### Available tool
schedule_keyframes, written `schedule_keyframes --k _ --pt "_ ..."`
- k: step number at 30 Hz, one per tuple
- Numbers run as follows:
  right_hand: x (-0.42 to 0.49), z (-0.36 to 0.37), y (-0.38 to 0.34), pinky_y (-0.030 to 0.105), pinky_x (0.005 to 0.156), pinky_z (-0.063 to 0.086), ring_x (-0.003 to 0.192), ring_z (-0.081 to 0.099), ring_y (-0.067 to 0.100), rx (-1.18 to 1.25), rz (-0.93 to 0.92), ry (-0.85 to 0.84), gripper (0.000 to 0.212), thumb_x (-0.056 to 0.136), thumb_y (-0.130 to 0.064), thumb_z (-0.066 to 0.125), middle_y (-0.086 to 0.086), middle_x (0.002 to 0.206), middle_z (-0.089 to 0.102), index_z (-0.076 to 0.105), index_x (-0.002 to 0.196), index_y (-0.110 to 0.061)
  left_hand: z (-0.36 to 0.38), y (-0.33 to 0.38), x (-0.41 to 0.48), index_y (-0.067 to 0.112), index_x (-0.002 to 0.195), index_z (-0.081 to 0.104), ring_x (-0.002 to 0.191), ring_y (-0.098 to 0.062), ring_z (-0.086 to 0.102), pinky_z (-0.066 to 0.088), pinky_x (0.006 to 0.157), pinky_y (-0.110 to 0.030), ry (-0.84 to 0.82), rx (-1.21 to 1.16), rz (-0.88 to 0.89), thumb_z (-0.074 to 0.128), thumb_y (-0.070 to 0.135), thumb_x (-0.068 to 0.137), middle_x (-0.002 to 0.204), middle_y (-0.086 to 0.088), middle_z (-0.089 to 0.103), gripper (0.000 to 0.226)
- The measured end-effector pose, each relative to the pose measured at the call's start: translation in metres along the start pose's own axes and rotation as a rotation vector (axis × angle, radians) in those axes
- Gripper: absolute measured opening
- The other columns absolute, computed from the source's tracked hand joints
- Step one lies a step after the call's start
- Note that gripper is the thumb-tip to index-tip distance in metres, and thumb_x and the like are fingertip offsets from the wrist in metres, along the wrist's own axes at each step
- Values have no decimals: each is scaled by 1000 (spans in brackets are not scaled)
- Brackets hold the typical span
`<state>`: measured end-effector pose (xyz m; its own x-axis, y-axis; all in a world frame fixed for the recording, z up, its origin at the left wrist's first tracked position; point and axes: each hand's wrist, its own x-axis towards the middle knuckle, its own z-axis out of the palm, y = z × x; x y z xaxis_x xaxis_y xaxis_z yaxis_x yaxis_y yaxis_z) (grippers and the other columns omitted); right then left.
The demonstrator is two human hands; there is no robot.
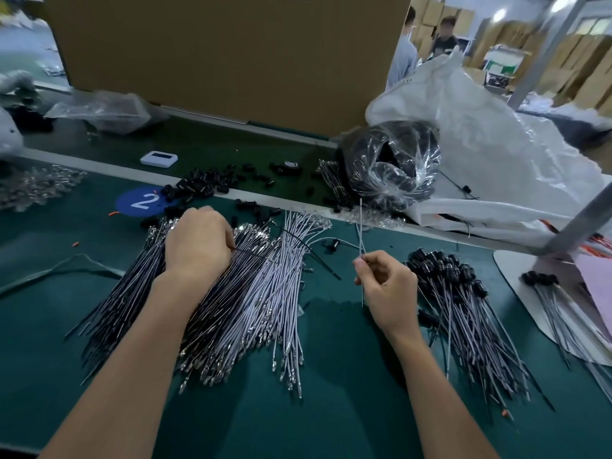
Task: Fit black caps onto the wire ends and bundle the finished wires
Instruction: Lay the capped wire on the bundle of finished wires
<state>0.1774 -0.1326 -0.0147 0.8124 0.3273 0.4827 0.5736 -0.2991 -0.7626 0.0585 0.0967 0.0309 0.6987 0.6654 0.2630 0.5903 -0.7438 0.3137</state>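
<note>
Right now I read this as the pick-up stage of capping: a wire is in hand, but no cap is on it yet. My right hand pinches a thin white wire between thumb and forefinger and holds it nearly upright, its bare top end pointing to 12 o'clock. My left hand lies knuckles-up on the fanned heap of uncapped grey and black wires with metal terminals, fingers curled down. A thin black wire comes out from under them toward 3 o'clock, so I judge it pinched there.

The scattered small black plastic caps lie near the left hand at its 12 o'clock, along the belt edge, and well apart from the right hand at its 10 o'clock. Next I would need one cap picked up and pushed squarely onto the white wire's end.

The pile of finished wires with black caps lies just beside the right hand at its 3 o'clock, not yet bundled.
</note>
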Motion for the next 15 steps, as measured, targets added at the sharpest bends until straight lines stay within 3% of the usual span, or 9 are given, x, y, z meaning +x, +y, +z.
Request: schedule_keyframes --k 2,4,7,11,15 --pt "2 -1 -2 12 54 44 53 59 4 70 55 16 14 91 -11 66 -6 60 65 70 77 -13 -5 8 -2 21 83 79 81 -20 57 44 67 -31 127 -103 90 75 8 82 98 3 63 13" --pt "3 -2 -5 15 54 42 52 54 1 212 160 1 12 90 -13 68 -4 61 66 73 78 -12 -6 24 -6 16 87 79 76 -19 61 52 75 -31 193 -235 272 74 5 83 94 0 70 13" --pt "3 -7 -8 13 53 38 55 48 1 403 309 -72 10 85 -12 71 -5 63 65 77 77 -12 1 55 -16 7 93 77 78 -17 65 55 82 -28 127 -380 523 70 -2 84 94 -4 73 15" --pt "3 -7 -13 17 50 34 53 43 8 515 409 -183 14 83 -7 70 1 61 62 76 71 -8 23 84 -29 2 92 78 77 -26 67 57 72 -41 96 -468 680 67 -8 84 99 -8 69 17" --pt "5 -4 -14 21 51 33 52 47 8 580 457 -271 25 88 -7 64 1 62 64 72 65 -14 35 99 -36 0 88 76 71 -32 65 55 62 -45 121 -506 735 65 -8 81 94 -11 66 16"
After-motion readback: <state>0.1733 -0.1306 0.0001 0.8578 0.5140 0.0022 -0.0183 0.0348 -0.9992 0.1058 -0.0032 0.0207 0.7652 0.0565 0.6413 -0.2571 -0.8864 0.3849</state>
